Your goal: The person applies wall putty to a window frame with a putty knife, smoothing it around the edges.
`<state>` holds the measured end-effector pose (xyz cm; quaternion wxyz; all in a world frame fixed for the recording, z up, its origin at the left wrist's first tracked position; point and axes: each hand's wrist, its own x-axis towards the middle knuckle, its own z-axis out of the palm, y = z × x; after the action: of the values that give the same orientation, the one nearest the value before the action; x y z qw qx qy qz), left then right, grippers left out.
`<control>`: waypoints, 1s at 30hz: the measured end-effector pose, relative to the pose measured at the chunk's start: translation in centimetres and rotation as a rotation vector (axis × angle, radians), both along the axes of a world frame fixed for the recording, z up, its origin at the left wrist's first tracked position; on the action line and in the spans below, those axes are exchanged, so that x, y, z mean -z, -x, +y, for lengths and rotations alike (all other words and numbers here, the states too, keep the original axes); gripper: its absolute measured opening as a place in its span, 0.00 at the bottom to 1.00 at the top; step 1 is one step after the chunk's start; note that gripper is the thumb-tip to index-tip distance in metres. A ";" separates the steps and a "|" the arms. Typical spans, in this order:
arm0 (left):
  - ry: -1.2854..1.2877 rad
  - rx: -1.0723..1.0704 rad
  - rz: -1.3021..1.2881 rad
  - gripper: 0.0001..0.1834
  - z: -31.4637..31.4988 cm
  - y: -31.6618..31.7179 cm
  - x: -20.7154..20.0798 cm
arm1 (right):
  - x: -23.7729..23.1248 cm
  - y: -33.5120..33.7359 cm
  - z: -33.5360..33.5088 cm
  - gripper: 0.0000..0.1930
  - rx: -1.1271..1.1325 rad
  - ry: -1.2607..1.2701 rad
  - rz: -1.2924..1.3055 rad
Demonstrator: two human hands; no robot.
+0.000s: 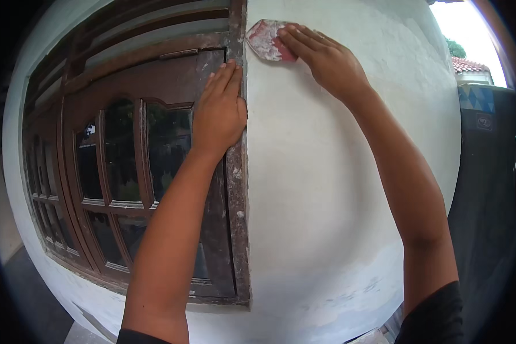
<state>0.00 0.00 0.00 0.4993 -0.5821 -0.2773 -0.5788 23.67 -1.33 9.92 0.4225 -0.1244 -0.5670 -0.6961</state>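
My open, apparently empty left hand (pixel 219 112) rests against the window frame (pixel 238 195), perhaps for balance, while my right hand (pixel 329 63), fingers nearly straight, grips the smeared red scraper (pixel 266 41) flat to the wall (pixel 315 172).

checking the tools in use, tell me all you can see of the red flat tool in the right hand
The flat, angular red tool, perhaps plastic, is smeared whitish, red showing in patches. Its pointed left end lies by the brown wooden frame; the right hand covers its right end, holding it against the off-white wall.
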 end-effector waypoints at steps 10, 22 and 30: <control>-0.021 -0.006 -0.017 0.28 -0.2 -0.4 -0.2 | 0.6 -1.8 -0.8 0.27 -0.078 -0.058 0.028; -0.021 -0.006 -0.027 0.28 -0.1 -0.4 0.0 | 1.0 -4.9 -0.8 0.29 -0.042 -0.063 -0.051; -0.001 -0.015 -0.012 0.29 0.0 -0.5 -0.2 | 0.3 -0.8 -0.6 0.26 0.072 -0.067 -0.087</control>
<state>0.52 -0.03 0.17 0.5020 -0.5763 -0.2844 -0.5788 24.44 -1.95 9.66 0.3758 -0.1000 -0.5564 -0.7343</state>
